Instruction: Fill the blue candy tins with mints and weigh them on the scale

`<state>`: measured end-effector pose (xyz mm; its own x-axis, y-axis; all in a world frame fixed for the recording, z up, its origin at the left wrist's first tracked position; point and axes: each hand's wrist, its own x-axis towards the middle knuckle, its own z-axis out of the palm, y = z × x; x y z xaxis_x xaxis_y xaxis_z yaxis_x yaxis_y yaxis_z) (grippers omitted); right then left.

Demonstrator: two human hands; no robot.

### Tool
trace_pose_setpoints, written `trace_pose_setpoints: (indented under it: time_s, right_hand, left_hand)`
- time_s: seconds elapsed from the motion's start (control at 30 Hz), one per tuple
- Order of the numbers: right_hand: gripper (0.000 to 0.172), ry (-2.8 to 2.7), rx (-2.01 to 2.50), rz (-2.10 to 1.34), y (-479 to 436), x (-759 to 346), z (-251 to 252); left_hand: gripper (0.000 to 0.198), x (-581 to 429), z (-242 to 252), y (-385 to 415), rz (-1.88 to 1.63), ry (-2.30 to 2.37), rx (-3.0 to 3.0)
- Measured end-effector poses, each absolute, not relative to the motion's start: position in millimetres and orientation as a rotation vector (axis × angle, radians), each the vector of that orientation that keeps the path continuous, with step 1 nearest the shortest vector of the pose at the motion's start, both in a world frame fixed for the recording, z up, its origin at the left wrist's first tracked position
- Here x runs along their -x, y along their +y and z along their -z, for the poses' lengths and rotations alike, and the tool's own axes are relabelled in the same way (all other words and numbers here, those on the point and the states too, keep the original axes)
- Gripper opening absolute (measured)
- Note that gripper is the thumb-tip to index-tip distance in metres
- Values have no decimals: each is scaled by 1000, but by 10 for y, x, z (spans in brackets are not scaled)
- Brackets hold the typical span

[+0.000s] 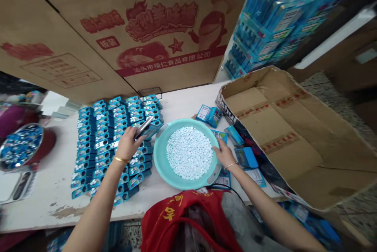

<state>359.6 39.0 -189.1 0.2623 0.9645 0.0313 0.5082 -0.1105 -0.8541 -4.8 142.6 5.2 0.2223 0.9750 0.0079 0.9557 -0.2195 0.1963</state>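
A round turquoise plastic basin (160, 154) stands on the table, holding a heap of small white candies (190, 152). My right hand (224, 154) grips its right rim, thumb on the inner side. Over the right columns of small blue boxes (114, 142), my left hand (128, 144) is closed on a shiny flat metal tool (143, 127), tilted up to the right. Its exact shape is hard to make out. The boxes lie in tight rows, round holes showing in their ends, with white candies scattered over some of them.
An open cardboard box (277, 126) sits at the right, with blue packs (209, 114) beside the basin. A large carton (132, 28) stands behind the table. At the left is a red bucket (50, 142) of blue wrapped pieces. Blue packages (273, 16) are stacked back right.
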Motion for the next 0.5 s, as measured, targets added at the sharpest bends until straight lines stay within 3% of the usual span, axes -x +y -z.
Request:
trace_pose_setpoints:
  time_s: [0.23,0.4,0.5]
  right_hand:
    - [31,-1202,1754,-1029,-8,-3706,1737]
    - [49,-1056,1834,-999,243,-4014,1471]
    - [64,-628,1673,-1227,421,-4155,1399]
  left_hand:
    - [28,52,458,1646,74,1779,-2267]
    - [33,-66,708,1739,0,1879,-2275]
    - [41,-226,709,1578,-172,2032,-2277]
